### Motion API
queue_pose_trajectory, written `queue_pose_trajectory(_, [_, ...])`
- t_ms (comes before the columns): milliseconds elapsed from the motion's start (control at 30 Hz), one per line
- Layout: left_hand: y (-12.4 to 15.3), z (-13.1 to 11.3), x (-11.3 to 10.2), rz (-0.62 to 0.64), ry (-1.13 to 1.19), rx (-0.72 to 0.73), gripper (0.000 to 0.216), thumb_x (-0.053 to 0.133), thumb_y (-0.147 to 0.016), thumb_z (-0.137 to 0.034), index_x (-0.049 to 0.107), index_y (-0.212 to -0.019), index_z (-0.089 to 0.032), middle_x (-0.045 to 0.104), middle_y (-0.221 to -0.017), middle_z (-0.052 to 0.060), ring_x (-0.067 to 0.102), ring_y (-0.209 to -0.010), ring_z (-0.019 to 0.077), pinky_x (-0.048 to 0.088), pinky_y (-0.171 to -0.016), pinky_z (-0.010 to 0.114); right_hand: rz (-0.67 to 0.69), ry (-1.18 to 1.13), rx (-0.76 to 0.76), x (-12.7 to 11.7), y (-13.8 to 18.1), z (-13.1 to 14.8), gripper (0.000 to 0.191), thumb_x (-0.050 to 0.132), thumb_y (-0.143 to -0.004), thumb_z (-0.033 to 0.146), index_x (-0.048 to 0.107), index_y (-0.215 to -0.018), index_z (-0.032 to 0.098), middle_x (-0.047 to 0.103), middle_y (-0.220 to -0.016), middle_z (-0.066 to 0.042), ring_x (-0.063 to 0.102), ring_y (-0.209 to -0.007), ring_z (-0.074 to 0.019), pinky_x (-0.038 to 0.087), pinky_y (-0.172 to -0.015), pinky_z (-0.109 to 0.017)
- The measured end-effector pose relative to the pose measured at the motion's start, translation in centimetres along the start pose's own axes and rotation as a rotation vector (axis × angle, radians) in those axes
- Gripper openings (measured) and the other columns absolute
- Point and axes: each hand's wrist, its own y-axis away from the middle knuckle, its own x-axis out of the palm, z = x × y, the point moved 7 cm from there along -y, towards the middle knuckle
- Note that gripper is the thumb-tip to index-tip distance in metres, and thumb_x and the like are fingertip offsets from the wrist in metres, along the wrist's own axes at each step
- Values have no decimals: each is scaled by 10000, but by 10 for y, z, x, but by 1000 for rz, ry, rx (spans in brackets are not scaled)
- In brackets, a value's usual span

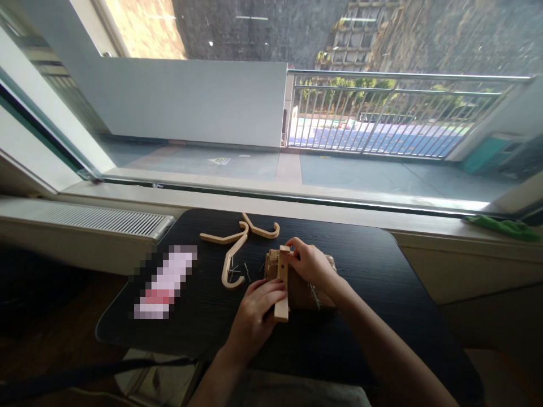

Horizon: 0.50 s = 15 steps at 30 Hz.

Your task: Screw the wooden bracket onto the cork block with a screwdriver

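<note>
A pale wooden strip (281,308) with a dark hole near its upper part lies lengthwise before me. My left hand (253,314) is closed around its lower half. At the far end, the fingers of my right hand (311,263) pinch the strip by its edge. Under and behind it is a brown block or box (299,291), partly covered by my right hand and forearm; its material is hard to tell. To the left lie curved wooden hooks: one nearest (227,268), one pointing left (223,238) and one farther back (263,230). Several thin metal screws (246,271) lie beside the nearest hook.
Everything lies on a black table (203,328) with rounded corners. A blurred-out pinkish item (169,277) is on its left side. Beyond the table are a window sill (339,212) and large window, with a radiator (106,217) to the left and a green cloth (504,227) at right.
</note>
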Motion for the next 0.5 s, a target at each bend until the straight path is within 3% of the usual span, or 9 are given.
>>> queue_pose_trajectory(267, [1, -2, 2, -1, -1, -3, 249, 554, -908, -144, 613, -1140, -209, 722, -1155, 93, 658, -1143, 224, 492, -960, 376, 80, -31, 1, 3, -6, -3, 179, 654, -833, 398, 627, -909, 239, 674, -733, 15, 576, -642, -153, 281, -558, -240])
queue_pose_trajectory(500, [0, 0, 2, 20, -56, 5, 270, 518, -894, -107, 605, -1130, -208, 724, -1130, 102, 667, -1123, 231, 485, -942, 382, 117, -160, 15, 0, -12, -4, 269, 755, -716, 402, 661, -907, 237, 627, -666, 33, 534, -600, -141, 304, -562, -243])
